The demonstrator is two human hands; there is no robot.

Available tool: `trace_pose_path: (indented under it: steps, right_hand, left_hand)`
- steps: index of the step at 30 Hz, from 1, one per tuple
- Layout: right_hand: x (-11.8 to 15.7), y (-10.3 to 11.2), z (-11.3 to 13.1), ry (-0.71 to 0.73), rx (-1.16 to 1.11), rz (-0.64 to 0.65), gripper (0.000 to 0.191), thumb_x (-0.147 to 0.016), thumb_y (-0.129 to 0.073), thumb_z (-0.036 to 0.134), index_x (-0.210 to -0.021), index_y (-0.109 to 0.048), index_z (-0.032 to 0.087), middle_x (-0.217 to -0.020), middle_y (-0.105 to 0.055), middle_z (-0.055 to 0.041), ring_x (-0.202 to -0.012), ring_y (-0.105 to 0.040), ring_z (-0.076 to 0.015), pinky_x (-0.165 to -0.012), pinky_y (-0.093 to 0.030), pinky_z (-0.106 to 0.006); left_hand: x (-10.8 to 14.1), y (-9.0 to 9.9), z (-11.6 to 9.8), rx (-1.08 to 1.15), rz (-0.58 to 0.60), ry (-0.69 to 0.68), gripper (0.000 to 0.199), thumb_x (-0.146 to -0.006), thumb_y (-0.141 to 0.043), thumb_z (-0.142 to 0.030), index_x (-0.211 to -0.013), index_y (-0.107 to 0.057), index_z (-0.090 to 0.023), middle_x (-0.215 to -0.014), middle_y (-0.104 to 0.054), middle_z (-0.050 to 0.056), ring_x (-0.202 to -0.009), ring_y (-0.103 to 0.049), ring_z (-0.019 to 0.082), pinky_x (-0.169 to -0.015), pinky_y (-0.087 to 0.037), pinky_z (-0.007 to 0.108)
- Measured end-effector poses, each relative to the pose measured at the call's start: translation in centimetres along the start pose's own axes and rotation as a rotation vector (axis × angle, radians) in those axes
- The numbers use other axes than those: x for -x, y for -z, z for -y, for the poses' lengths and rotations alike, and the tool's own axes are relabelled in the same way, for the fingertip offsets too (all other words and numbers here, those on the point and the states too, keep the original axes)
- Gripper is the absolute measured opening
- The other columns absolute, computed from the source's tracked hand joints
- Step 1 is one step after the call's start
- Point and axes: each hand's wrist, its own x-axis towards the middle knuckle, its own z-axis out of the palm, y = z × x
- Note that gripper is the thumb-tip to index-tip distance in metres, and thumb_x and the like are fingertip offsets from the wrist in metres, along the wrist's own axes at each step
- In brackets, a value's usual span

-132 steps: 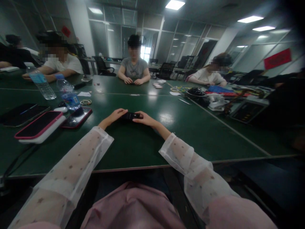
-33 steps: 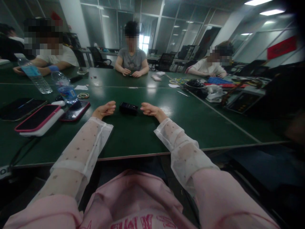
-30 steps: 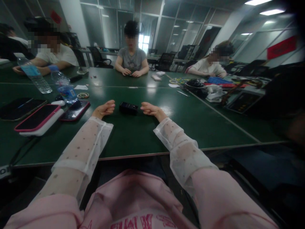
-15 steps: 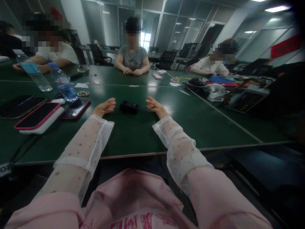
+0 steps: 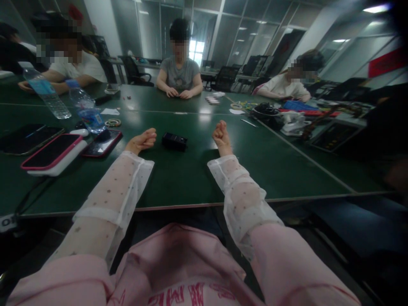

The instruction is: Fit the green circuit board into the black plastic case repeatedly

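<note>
A small black box-shaped device (image 5: pixel 174 141) lies on the dark green table between my two hands. Just to its left, my left hand (image 5: pixel 142 140) is curled into a fist, and no object shows in it. To the right of the device, farther from it, is my right hand (image 5: pixel 222 137), also closed in a fist with the knuckles turned upward and nothing visible inside. Neither hand touches the device. Sheer white dotted sleeves cover both forearms down to the wrists.
Left of me lie a pink-cased phone (image 5: pixel 52 151) on a white block, two more phones, two water bottles (image 5: pixel 87 112) and a tape roll (image 5: pixel 112 123). Cables (image 5: pixel 264 110) and equipment pile up at right. Three people sit across the table (image 5: pixel 191 182), with another behind at far left.
My right hand has moved right, away from the black device, and its fist has turned upward. My left hand stays closed in nearly the same place. The view has shifted slightly.
</note>
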Motion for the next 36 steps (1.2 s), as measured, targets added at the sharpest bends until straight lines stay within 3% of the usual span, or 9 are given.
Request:
trace_pose_path:
  steps: [3,8,13,16,19,23,28,34,36]
  right_hand:
    - [0.2,-1.2,-0.3,0.145,-0.123,-0.131,0.042,-0.086,-0.074,0.049,-0.074,-0.041,0.026,-0.059,-0.026,0.0128,-0.047,-0.001,-0.0069,-0.04,-0.015,-0.024]
    - [0.2,-2.9,-0.6,0.033,-0.277,0.259,0.039,-0.076,-0.085,0.048,-0.091,-0.058,0.024,-0.058,-0.035,0.0135,-0.043,-0.026,-0.0033,-0.04,-0.023,-0.013]
    - [1.2,-3.8,0.5,-0.043,-0.239,0.348,0.063,-0.074,-0.085,0.058,-0.123,-0.057,0.03,-0.093,-0.068,0.0006,-0.082,-0.066,-0.0134,-0.046,-0.036,-0.011]
    - [2.4,-4.6,1.6,-0.012,-0.216,0.392,0.068,-0.076,-0.081,0.062,-0.132,-0.053,0.038,-0.117,-0.069,-0.0029,-0.108,-0.066,-0.0192,-0.069,-0.056,-0.025]
    - [3.2,-5.3,2.2,0.017,-0.182,0.461,0.072,-0.074,-0.08,0.066,-0.137,-0.05,0.045,-0.134,-0.063,-0.0026,-0.126,-0.058,-0.0242,-0.089,-0.058,-0.045]
    - [2.7,-4.9,1.8,0.034,-0.132,0.467,0.081,-0.067,-0.081,0.073,-0.139,-0.05,0.049,-0.139,-0.059,-0.0017,-0.132,-0.052,-0.0273,-0.096,-0.055,-0.053]
    - [1.1,-3.6,0.5,0.071,-0.148,0.389,0.089,-0.062,-0.081,0.077,-0.14,-0.049,0.049,-0.141,-0.055,-0.0029,-0.131,-0.052,-0.0286,-0.097,-0.054,-0.056]
    - [1.3,-4.0,0.7,0.013,-0.056,0.411,0.08,-0.066,-0.081,0.075,-0.136,-0.054,0.048,-0.141,-0.054,-0.0034,-0.133,-0.048,-0.0291,-0.099,-0.052,-0.058]
    - [1.6,-4.3,1.0,0.002,-0.03,0.391,0.077,-0.068,-0.08,0.074,-0.136,-0.054,0.047,-0.141,-0.054,-0.003,-0.134,-0.047,-0.0286,-0.1,-0.051,-0.059]
  left_hand:
    - [0.1,-0.2,0.1,0.02,-0.009,-0.01,0.053,-0.077,-0.074,0.004,-0.067,-0.028,-0.021,-0.056,-0.018,-0.012,-0.033,-0.024,0.002,-0.031,-0.008,0.011]
    - [-0.1,-0.7,-0.1,0.021,0.031,0.009,0.047,-0.089,-0.076,-0.018,-0.066,-0.035,-0.02,-0.052,-0.025,-0.011,-0.032,-0.028,0.002,-0.031,-0.015,0.009]
    - [-0.5,-1.9,-0.5,-0.08,0.056,0.038,0.041,-0.089,-0.07,-0.059,-0.082,-0.063,-0.019,-0.066,-0.061,0.001,-0.049,-0.06,0.013,-0.043,-0.044,0.018]
    - [-0.5,-2.5,-0.5,-0.093,0.071,-0.01,0.054,-0.086,-0.064,-0.072,-0.1,-0.07,-0.02,-0.088,-0.072,0.01,-0.075,-0.073,0.024,-0.055,-0.053,0.025]
    - [-0.2,-2.7,-0.4,-0.044,0.108,-0.127,0.062,-0.084,-0.061,-0.077,-0.113,-0.07,-0.023,-0.103,-0.074,0.013,-0.098,-0.073,0.03,-0.072,-0.059,0.033]
    - [-0.3,-2.6,-0.3,0.009,0.148,-0.249,0.063,-0.085,-0.059,-0.077,-0.121,-0.068,-0.026,-0.117,-0.072,0.013,-0.121,-0.064,0.037,-0.089,-0.057,0.05]
    - [-0.7,-2.2,-0.3,0.021,0.194,-0.267,0.079,-0.08,-0.048,-0.088,-0.127,-0.066,-0.027,-0.133,-0.066,0.015,-0.128,-0.059,0.041,-0.088,-0.057,0.06]
    - [-0.8,-1.8,-0.4,0.059,0.15,-0.384,0.071,-0.084,-0.047,-0.083,-0.126,-0.067,-0.03,-0.134,-0.067,0.01,-0.119,-0.066,0.03,-0.092,-0.058,0.041]
    - [-1.2,-1.4,-0.3,0.032,0.107,-0.383,0.069,-0.084,-0.051,-0.081,-0.13,-0.065,-0.031,-0.136,-0.065,0.009,-0.124,-0.063,0.032,-0.096,-0.054,0.042]
